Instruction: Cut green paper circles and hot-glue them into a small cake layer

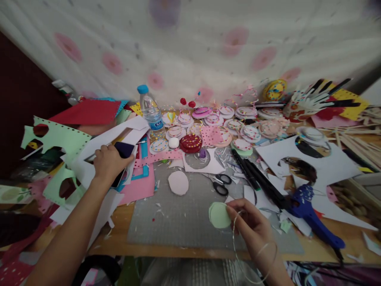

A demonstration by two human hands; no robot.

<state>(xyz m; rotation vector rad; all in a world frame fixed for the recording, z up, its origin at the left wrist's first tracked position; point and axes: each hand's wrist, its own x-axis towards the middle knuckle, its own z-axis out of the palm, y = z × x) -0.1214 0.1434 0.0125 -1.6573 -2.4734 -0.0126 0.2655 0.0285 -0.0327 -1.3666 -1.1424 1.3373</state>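
My left hand (pixel 109 162) reaches out to the left and grips a dark phone (pixel 124 150) lying on white and pink paper sheets. My right hand (pixel 251 224) is low over the grey cutting mat (pixel 178 218) and pinches a pale green paper circle (pixel 219 215) together with a thin white string that loops down past my wrist. A pale pink paper circle (pixel 178 182) lies on the mat between the two hands. Black-handled scissors (pixel 219 184) rest just beyond my right hand.
A water bottle (pixel 150 109) stands at the back left. Many decorated paper discs (pixel 238 119) crowd the back of the table. A blue glue gun (pixel 311 212) and black markers (pixel 256 178) lie right. Green cut-out sheets (pixel 56 139) are left, wooden sticks (pixel 361 145) far right.
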